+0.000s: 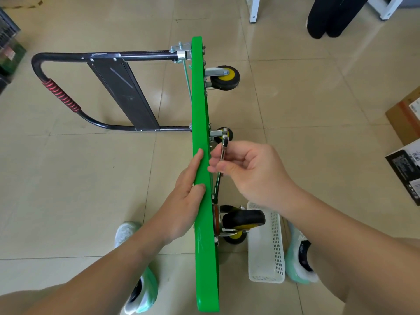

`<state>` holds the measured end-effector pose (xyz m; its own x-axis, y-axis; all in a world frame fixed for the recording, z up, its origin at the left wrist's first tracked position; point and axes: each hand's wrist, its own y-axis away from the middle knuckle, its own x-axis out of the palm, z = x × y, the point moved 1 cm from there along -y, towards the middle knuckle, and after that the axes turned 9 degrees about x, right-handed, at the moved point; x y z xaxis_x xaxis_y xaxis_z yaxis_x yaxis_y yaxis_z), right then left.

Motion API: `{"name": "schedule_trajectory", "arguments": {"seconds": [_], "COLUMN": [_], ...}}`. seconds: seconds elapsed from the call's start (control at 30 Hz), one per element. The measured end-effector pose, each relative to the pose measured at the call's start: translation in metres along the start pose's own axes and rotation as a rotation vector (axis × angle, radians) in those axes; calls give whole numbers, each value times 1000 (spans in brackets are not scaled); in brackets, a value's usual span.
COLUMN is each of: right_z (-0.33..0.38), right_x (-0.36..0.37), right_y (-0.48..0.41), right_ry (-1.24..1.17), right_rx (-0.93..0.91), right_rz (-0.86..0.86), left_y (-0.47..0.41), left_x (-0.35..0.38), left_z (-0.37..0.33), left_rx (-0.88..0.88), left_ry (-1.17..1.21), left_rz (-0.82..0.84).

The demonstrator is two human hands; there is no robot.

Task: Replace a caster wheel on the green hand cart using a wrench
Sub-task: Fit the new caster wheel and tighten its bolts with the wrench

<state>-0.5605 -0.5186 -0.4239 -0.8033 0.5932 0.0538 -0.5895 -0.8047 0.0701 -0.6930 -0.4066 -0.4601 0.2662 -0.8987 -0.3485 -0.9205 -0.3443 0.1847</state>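
green hand cart (201,123) on edge on floor. left hand (186,194) flat, steadying deck. right hand (247,171) pinching wrench (223,147) beside caster wheel (244,219). bolt step under way, likely; next, seat wrench head square.

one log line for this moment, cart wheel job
green cart: stood on edge | left hand: presses flat on deck | right hand: pinches wrench at underside | near caster: mounted | bolt contact: unclear

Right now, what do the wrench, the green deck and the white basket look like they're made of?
Wrench: bright bare metal, likely steel, from its silvery shine. Green deck: glossy and smooth; painted metal or moulded plastic, cannot tell. White basket: probably plastic, matte, with thin perforated walls.
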Motion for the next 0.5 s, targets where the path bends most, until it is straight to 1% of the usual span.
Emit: {"name": "schedule_trajectory", "arguments": {"seconds": [0.1,0.17,0.3,0.37,0.4,0.43,0.47,0.5], "right_z": [-2,-2,-6,-10,-13,-14,-14,-13], "right_x": [2,4,7,5,4,3,3,3], "right_y": [0,5,22,29,31,33,32,30], "right_ry": [27,83,293,443,479,463,385,264], "right_rx": [-10,-63,-269,-405,-444,-437,-377,-281], "right_rz": [15,4,3,-26,-40,-53,-70,-87], "left_y": [-1,-1,-1,0,0,0,0,0], "left_x": [0,0,1,1,1,1,1,1], "left_z": [1,3,3,3,3,3,2,2], "left_rx": [9,17,37,32,30,28,26,21], "left_ry": [-6,0,27,29,22,14,8,8], "left_rz": [2,0,-25,-29,-26,-23,-22,-22]}}
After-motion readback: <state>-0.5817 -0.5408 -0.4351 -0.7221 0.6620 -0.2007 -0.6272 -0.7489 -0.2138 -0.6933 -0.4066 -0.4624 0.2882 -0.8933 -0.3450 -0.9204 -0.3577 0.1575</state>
